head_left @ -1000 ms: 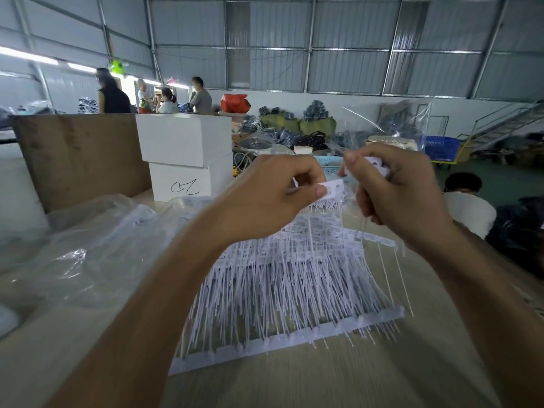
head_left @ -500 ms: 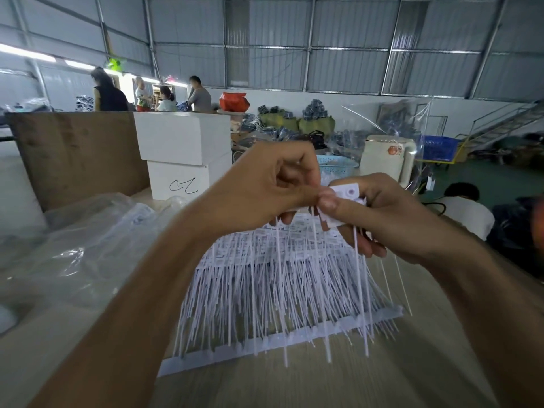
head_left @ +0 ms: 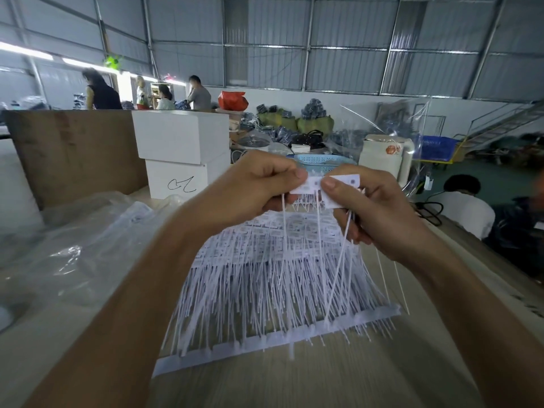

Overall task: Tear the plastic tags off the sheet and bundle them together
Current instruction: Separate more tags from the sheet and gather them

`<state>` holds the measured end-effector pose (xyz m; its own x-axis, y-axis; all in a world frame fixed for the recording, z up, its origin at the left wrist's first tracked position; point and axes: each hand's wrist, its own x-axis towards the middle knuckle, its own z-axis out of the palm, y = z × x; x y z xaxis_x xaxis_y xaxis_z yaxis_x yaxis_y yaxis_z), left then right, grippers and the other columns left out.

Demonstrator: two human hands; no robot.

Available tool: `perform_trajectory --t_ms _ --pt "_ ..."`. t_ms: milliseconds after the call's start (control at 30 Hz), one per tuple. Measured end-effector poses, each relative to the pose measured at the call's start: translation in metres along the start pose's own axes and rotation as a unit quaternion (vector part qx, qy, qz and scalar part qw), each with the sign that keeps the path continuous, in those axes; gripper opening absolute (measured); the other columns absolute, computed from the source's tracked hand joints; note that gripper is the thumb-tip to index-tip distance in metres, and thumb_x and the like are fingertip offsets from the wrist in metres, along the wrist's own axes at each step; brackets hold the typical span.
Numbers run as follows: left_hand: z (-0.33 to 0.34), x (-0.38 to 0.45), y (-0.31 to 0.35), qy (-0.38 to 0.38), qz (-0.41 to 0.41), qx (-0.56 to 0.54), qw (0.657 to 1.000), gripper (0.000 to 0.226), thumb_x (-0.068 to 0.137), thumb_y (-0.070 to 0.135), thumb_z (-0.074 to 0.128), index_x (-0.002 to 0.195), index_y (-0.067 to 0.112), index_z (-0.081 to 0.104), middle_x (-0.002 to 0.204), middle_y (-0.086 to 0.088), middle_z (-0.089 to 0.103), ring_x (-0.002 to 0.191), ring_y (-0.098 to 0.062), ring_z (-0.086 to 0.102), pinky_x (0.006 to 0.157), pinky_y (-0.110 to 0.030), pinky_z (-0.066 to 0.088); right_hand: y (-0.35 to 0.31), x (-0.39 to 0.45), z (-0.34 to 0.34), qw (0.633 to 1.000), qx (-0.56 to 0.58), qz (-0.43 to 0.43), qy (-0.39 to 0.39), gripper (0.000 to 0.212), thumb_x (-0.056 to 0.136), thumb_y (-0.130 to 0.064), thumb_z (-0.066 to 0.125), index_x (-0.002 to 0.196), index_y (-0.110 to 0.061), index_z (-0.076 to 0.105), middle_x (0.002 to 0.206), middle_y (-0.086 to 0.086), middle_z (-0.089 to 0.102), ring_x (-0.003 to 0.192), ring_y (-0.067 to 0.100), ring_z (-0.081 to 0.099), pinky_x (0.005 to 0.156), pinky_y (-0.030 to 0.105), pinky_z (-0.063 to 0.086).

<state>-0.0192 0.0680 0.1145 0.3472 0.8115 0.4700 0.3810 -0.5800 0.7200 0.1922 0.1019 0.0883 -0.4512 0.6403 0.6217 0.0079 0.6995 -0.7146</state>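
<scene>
1. The left hand [head_left: 253, 187] and right hand [head_left: 379, 210], apart a second ago, now meet, both pinching white plastic tags [head_left: 326, 187].
2. The tag sheet [head_left: 273, 278] hangs below over the table [head_left: 368, 375], so bundling continues.

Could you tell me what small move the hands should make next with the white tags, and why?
Probably pull the left hand away from the right hand to tear off the white plastic tag head it pinches. Both hands pinch adjoining tag heads, the right holding a small bundle of loose tags, while many tags remain on the white plastic sheet below.
</scene>
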Motion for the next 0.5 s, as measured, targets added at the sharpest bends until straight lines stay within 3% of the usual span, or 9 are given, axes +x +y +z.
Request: perform_trajectory --t_ms 100,233,333,400,500 --pt "-0.001 0.001 -0.005 -0.001 -0.025 -0.097 0.995 0.043 0.101 0.017 0.053 0.063 0.027 0.070 0.052 0.005 0.052 0.041 -0.005 0.036 0.039 -0.015 0.026 -0.007 -0.002 0.004 0.996 -0.063 -0.057 0.016 0.022 0.101 -0.024 0.061 0.081 -0.029 0.067 0.051 0.002 0.057 0.035 0.012 0.049 0.037 0.018 0.036" --pt "-0.002 -0.001 -0.010 -0.029 -0.026 -0.196 0.980 0.037 0.095 0.017 0.054 0.063 0.023 0.071 0.049 0.006 0.048 0.037 -0.005 0.030 0.038 -0.018 0.017 -0.013 -0.003 0.010 0.980 -0.144 -0.137 0.028 0.012 0.100 -0.019 0.061 0.095 -0.027 0.068 0.066 -0.016 0.064 0.041 0.009 0.057 0.039 0.017 0.042" --pt "-0.001 0.000 -0.016 -0.051 -0.013 -0.252 0.966 0.032 0.094 0.017 0.057 0.063 0.017 0.065 0.048 0.000 0.042 0.035 -0.006 0.023 0.038 -0.024 0.010 -0.012 -0.002 0.005 0.946 -0.255 -0.196 0.030 0.012 0.102 -0.025 0.061 0.107 -0.019 0.070 0.063 -0.001 0.064 0.041 0.020 0.057 0.039 0.037 0.045" --pt "0.000 0.000 -0.019 -0.071 -0.016 -0.282 0.957 0.032 0.095 0.016 0.054 0.063 0.013 0.060 0.047 0.000 0.042 0.034 -0.007 0.022 0.040 -0.028 0.008 -0.011 -0.001 0.002 0.915 -0.325 -0.236 0.040 0.024 0.101 -0.029 0.059 0.105 -0.010 0.074 0.058 0.001 0.060 0.042 0.018 0.054 0.043 0.039 0.045" --pt "0.001 0.000 -0.019 -0.107 -0.017 -0.302 0.947 0.035 0.098 0.018 0.051 0.064 0.014 0.055 0.046 0.005 0.042 0.035 -0.009 0.018 0.040 -0.030 0.008 -0.014 -0.001 0.000 0.878 -0.378 -0.287 0.059 0.029 0.101 -0.031 0.058 0.101 -0.008 0.077 0.062 -0.013 0.051 0.051 0.003 0.047 0.049 0.033 0.046"
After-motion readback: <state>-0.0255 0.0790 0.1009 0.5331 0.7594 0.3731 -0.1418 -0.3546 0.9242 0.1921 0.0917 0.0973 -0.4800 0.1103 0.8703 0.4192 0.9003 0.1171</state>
